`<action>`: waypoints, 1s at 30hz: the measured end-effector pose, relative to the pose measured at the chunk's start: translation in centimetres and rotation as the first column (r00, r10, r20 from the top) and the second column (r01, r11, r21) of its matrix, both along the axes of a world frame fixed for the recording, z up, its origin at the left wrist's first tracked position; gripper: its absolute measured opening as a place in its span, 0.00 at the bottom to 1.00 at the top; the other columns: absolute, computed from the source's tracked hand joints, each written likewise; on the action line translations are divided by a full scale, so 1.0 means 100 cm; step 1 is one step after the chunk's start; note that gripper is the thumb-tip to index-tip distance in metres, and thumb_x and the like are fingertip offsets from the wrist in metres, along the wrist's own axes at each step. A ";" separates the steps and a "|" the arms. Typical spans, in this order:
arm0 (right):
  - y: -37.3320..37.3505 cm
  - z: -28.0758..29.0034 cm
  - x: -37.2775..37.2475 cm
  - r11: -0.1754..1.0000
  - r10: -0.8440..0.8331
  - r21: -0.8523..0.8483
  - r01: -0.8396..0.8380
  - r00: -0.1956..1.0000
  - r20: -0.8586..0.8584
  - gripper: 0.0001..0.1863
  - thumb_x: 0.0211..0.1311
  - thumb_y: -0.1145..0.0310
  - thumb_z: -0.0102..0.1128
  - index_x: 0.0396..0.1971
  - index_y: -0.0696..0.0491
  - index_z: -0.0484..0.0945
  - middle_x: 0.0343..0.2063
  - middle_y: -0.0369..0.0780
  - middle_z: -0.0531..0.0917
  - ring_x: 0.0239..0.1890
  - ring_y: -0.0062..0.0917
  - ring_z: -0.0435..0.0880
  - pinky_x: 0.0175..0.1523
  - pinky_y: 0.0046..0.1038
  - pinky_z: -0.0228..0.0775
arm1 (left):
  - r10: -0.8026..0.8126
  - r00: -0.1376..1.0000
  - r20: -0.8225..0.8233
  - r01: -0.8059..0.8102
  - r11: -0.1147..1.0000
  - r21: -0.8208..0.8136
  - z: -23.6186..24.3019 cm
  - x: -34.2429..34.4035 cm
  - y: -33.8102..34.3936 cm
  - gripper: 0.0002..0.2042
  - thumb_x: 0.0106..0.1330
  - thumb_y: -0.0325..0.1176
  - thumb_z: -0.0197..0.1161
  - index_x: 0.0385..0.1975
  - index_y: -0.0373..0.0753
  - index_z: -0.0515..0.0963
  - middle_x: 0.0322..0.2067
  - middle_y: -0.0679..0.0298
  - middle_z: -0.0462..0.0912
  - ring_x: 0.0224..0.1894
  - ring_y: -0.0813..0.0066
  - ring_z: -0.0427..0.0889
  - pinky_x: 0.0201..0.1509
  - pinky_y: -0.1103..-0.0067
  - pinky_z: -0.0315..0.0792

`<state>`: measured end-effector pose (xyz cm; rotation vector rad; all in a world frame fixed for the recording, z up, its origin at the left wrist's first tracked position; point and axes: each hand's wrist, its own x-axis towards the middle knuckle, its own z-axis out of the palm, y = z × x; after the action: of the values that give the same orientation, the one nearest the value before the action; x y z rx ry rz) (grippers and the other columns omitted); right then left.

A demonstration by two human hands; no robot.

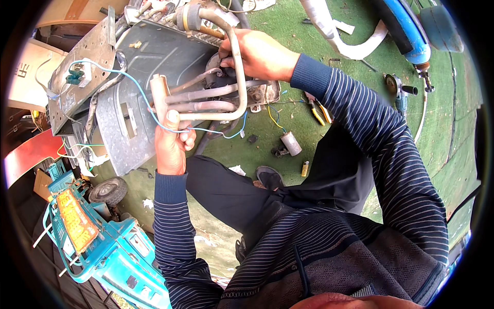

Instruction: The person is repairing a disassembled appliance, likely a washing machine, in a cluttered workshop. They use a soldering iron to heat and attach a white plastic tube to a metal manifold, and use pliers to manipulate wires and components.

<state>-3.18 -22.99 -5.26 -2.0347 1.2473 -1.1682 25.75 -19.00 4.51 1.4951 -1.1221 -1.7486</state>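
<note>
My left hand is closed around the lower end of a short vertical tube, joined to several bent grey and beige pipes. My right hand reaches behind the tall bent pipe, fingers curled by a dark fitting on a mounting plate; what they hold is hidden. A thin blue wire runs across my left hand. Behind them lie a grey metal panel and a perforated bracket with a green connector.
Green mat carries yellow-handled pliers, a cylindrical part, a small yellow tube and an angle grinder. A blue cylinder and white curved hose lie at upper right. Turquoise machinery and a wheel stand at lower left.
</note>
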 end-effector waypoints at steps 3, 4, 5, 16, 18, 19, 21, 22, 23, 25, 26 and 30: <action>-0.002 -0.004 0.002 0.998 0.049 -0.051 -0.048 0.999 0.018 0.10 0.63 0.72 0.68 0.42 0.56 0.81 0.39 0.45 0.82 0.45 0.44 0.84 0.52 0.41 0.79 | 0.000 1.000 0.004 0.000 1.000 0.002 0.001 0.001 0.000 0.22 0.73 0.56 0.65 0.36 0.40 0.76 0.18 0.72 0.69 0.20 0.81 0.69 0.20 0.83 0.57; -0.002 -0.005 0.002 0.996 0.061 -0.068 -0.059 0.998 0.033 0.09 0.63 0.72 0.68 0.42 0.56 0.81 0.39 0.45 0.82 0.44 0.44 0.84 0.52 0.41 0.79 | 0.001 1.000 0.003 -0.001 1.000 0.000 0.001 0.001 0.001 0.22 0.73 0.56 0.65 0.36 0.40 0.76 0.18 0.72 0.69 0.20 0.81 0.69 0.20 0.83 0.57; -0.002 -0.005 0.002 0.994 0.072 -0.084 -0.068 0.996 0.047 0.09 0.63 0.73 0.67 0.42 0.56 0.81 0.39 0.45 0.82 0.44 0.44 0.83 0.52 0.41 0.78 | 0.001 1.000 0.002 -0.001 1.000 -0.002 0.000 0.001 0.001 0.22 0.73 0.56 0.65 0.36 0.40 0.76 0.18 0.72 0.69 0.20 0.81 0.69 0.20 0.83 0.57; -0.001 -0.084 -0.068 0.839 -0.283 0.357 0.410 0.890 -0.358 0.11 0.64 0.66 0.61 0.37 0.58 0.83 0.37 0.52 0.86 0.44 0.51 0.86 0.49 0.46 0.78 | 0.005 1.000 -0.022 -0.005 1.000 -0.026 -0.002 0.001 -0.001 0.22 0.74 0.54 0.64 0.43 0.36 0.76 0.21 0.71 0.70 0.20 0.84 0.68 0.20 0.85 0.59; 0.006 -0.142 -0.091 0.770 -0.257 0.368 0.521 0.781 -0.569 0.11 0.63 0.66 0.61 0.39 0.57 0.84 0.40 0.52 0.87 0.43 0.49 0.87 0.49 0.46 0.79 | -0.029 0.999 -0.015 0.029 1.000 -0.013 -0.004 0.004 -0.004 0.24 0.76 0.53 0.61 0.51 0.34 0.75 0.22 0.72 0.70 0.20 0.85 0.68 0.20 0.85 0.60; 0.013 -0.158 -0.096 0.770 -0.268 0.337 0.542 0.754 -0.600 0.12 0.63 0.65 0.61 0.40 0.57 0.83 0.40 0.51 0.87 0.43 0.48 0.87 0.49 0.46 0.79 | -0.050 0.999 -0.015 0.050 0.999 -0.017 -0.002 0.005 -0.004 0.25 0.76 0.53 0.61 0.52 0.34 0.75 0.23 0.72 0.70 0.21 0.85 0.68 0.20 0.85 0.61; 0.026 -0.160 -0.094 0.766 -0.293 0.279 0.579 0.700 -0.651 0.14 0.64 0.64 0.61 0.43 0.58 0.83 0.40 0.51 0.88 0.42 0.47 0.88 0.49 0.46 0.80 | -0.035 0.999 -0.005 0.035 0.999 -0.017 -0.003 0.003 -0.004 0.24 0.76 0.53 0.61 0.52 0.34 0.75 0.23 0.71 0.71 0.21 0.85 0.68 0.20 0.85 0.61; 0.022 -0.162 -0.092 0.782 -0.362 0.256 0.569 0.748 -0.557 0.15 0.65 0.63 0.62 0.45 0.58 0.83 0.38 0.49 0.88 0.41 0.45 0.88 0.48 0.45 0.80 | -0.028 1.000 0.000 0.028 0.999 -0.017 -0.003 0.003 -0.004 0.24 0.76 0.53 0.61 0.52 0.34 0.75 0.24 0.71 0.71 0.21 0.85 0.69 0.21 0.85 0.61; 0.016 -0.139 -0.081 0.802 -0.408 0.238 0.548 0.793 -0.452 0.17 0.65 0.62 0.63 0.47 0.58 0.82 0.37 0.48 0.87 0.40 0.44 0.88 0.47 0.44 0.80 | -0.019 1.000 -0.002 0.019 1.000 -0.007 -0.003 0.006 -0.002 0.24 0.76 0.53 0.61 0.51 0.34 0.75 0.24 0.71 0.72 0.21 0.86 0.69 0.21 0.85 0.61; 0.015 -0.080 -0.065 0.862 -0.367 0.290 0.416 0.907 -0.207 0.21 0.65 0.59 0.67 0.51 0.59 0.82 0.34 0.45 0.87 0.37 0.40 0.87 0.46 0.41 0.79 | -0.017 1.000 0.006 0.017 1.000 -0.015 -0.006 0.009 -0.001 0.23 0.75 0.53 0.62 0.50 0.35 0.75 0.25 0.71 0.72 0.21 0.85 0.69 0.21 0.85 0.61; 0.019 -0.044 -0.056 0.898 -0.274 0.343 0.278 0.960 -0.060 0.23 0.64 0.58 0.69 0.52 0.59 0.81 0.32 0.43 0.86 0.35 0.39 0.86 0.45 0.40 0.79 | -0.014 1.000 0.007 0.014 1.000 -0.023 -0.005 0.009 -0.001 0.23 0.75 0.53 0.62 0.49 0.35 0.75 0.25 0.71 0.72 0.21 0.85 0.69 0.21 0.85 0.61; 0.021 -0.017 -0.037 0.986 0.008 0.164 -0.023 0.996 0.090 0.32 0.56 0.54 0.78 0.56 0.57 0.79 0.36 0.44 0.83 0.40 0.35 0.82 0.49 0.36 0.76 | -0.024 1.000 0.000 0.024 0.999 -0.027 -0.003 0.005 -0.002 0.22 0.75 0.53 0.62 0.48 0.36 0.75 0.24 0.71 0.72 0.21 0.85 0.69 0.20 0.85 0.60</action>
<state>-6.87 -20.85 -7.01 -1.8493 1.2393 -1.0980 26.23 -19.22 4.19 1.4710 -1.1630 -1.7426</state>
